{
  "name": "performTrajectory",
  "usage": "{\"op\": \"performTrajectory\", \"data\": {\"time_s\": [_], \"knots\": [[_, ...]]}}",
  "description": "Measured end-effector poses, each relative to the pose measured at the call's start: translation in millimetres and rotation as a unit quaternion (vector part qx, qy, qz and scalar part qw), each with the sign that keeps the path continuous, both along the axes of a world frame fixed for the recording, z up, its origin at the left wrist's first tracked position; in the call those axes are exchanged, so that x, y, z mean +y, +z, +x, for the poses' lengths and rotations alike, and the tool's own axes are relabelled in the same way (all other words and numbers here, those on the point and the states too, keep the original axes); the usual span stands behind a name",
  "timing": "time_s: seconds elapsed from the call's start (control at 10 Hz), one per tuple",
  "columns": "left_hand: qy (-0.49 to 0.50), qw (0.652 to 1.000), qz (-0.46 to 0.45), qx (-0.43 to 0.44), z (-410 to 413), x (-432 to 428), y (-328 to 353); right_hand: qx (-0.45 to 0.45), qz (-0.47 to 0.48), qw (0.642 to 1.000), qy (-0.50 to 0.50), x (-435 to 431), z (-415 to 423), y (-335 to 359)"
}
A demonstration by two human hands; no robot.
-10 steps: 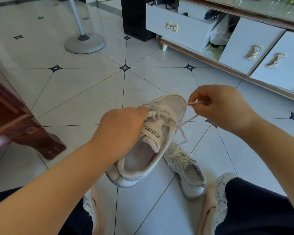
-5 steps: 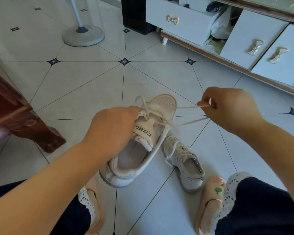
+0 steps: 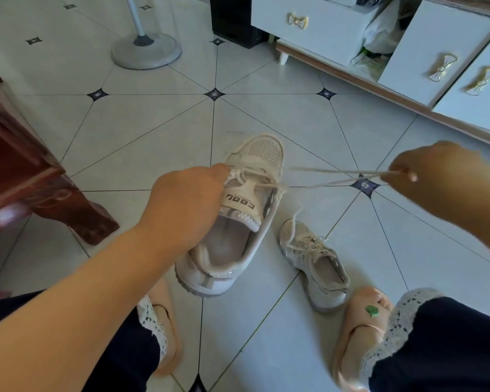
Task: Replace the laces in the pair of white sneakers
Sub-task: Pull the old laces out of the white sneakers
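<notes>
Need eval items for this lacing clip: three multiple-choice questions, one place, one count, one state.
1. Where is the second sneaker? A on the floor, right of the held sneaker; B on a shelf; C on a foot.
2. How many gold bow handles show on the white cabinet? A one; B three; C five.
3. How is the lace in the right hand? A slack; B knotted; C pulled taut.
Key: A, it lies on tile beside the held one; B, three show; C, it runs straight to the hand.
</notes>
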State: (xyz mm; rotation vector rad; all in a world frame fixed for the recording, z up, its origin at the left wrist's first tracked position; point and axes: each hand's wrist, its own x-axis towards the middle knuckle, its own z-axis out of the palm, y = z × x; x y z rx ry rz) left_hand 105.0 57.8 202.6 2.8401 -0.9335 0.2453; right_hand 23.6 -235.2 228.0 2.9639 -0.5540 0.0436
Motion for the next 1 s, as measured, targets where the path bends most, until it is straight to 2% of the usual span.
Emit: {"op": "performTrajectory", "data": {"time_s": [0.1,0.2,0.3,0.4,0.5,0.6,0.7,0.8,0.9,1.0], "knots": [[0.003,1.0,-0.017,-0.001,-3,-3,1,-0.114,0.069,0.99,-0.04,-10,-3,-1],[0.015,0.996,-0.078,0.048,-3,-8,6,-0.257,0.429,0.861,-0.093,8,3,4],[0.022,0.986,-0.134,0.101,-8,-12,9,-0.236,0.816,0.519,-0.095,32,7,19],[0.016,0.983,-0.139,0.115,-13,-13,7,-0.181,0.876,0.439,-0.081,41,8,22],[0.009,0.982,-0.146,0.121,-11,-7,7,-0.241,0.566,0.788,-0.042,16,0,20],[0.024,0.978,-0.159,0.133,-9,2,7,-0.194,0.128,0.972,-0.023,-39,-10,16],[0.034,0.979,-0.131,0.152,-11,6,5,-0.064,0.169,0.983,0.001,-46,-20,6],[0.034,0.984,-0.097,0.145,-13,6,2,0.073,0.204,0.97,0.111,-5,-10,-1],[0.035,0.974,-0.16,0.158,-14,5,3,0.132,0.247,0.942,0.183,32,-9,1],[0.018,0.946,-0.267,0.185,-18,1,4,0.056,0.283,0.928,0.236,61,-7,3]]}}
